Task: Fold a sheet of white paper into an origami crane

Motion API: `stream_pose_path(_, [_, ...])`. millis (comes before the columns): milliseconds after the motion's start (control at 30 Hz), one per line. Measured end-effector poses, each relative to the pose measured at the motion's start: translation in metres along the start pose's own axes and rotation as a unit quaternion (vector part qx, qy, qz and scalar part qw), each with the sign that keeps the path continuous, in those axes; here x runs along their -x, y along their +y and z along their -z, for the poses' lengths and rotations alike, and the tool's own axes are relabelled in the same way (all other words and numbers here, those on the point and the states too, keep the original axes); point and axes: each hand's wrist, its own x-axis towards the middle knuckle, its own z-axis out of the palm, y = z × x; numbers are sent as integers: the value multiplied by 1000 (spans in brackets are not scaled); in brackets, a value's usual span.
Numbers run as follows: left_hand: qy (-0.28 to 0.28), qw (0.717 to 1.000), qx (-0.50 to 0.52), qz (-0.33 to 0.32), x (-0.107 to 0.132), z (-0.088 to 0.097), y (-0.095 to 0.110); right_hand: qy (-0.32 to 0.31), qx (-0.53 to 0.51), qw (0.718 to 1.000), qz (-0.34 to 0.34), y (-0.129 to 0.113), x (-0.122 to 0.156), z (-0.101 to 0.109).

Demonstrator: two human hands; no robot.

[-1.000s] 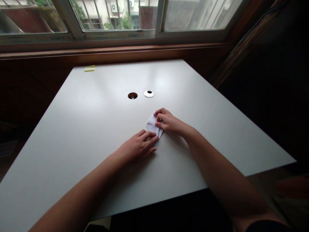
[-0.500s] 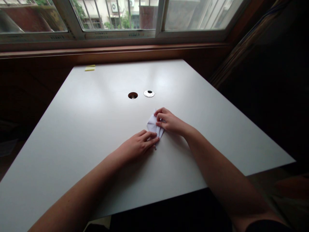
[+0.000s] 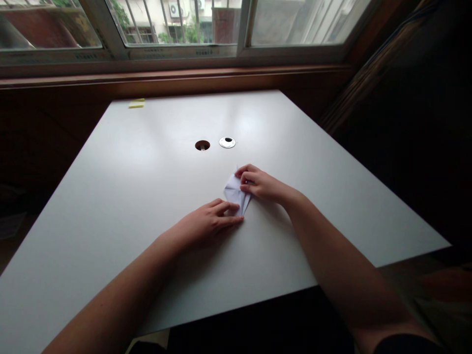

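A small piece of folded white paper (image 3: 233, 191) lies on the white table, creased and tapering to a point at its near end. My right hand (image 3: 260, 184) grips its right side, with thumb and fingers pressed onto the flap there. From the left, my left hand (image 3: 210, 216) reaches in, its fingers closed on the near, narrow end of the paper. The paper's right edge is partly hidden under my right fingers, and its lower left under my left fingers.
Beyond the paper, the white table (image 3: 155, 162) has a round cable hole (image 3: 202, 145) and beside it a loose grommet cover (image 3: 227, 142). Yellow sticky notes (image 3: 136, 103) lie at the far left edge. A window (image 3: 177, 24) stands behind the table.
My left fingers have shifted slightly at the paper's near tip, and the tip that stuck out below them no longer shows. My right thumb has moved a little to the right.
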Motion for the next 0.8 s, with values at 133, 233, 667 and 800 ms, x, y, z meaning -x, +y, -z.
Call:
stream_pose_path(133, [3, 1000, 3, 1, 0, 0, 0, -6, -13, 1000, 0, 1, 1, 1])
stream_pose_path(233, [0, 1000, 7, 0, 0, 0, -1, 4, -1, 1000, -5, 2, 0, 0])
stream_pose_path(667, [7, 1000, 19, 2, 0, 2, -2, 13, 79, 996, -27, 0, -2, -5])
stream_pose_path(800, [11, 1000, 5, -7, -1, 1, -2, 13, 75, 997, -28, -5, -2, -4])
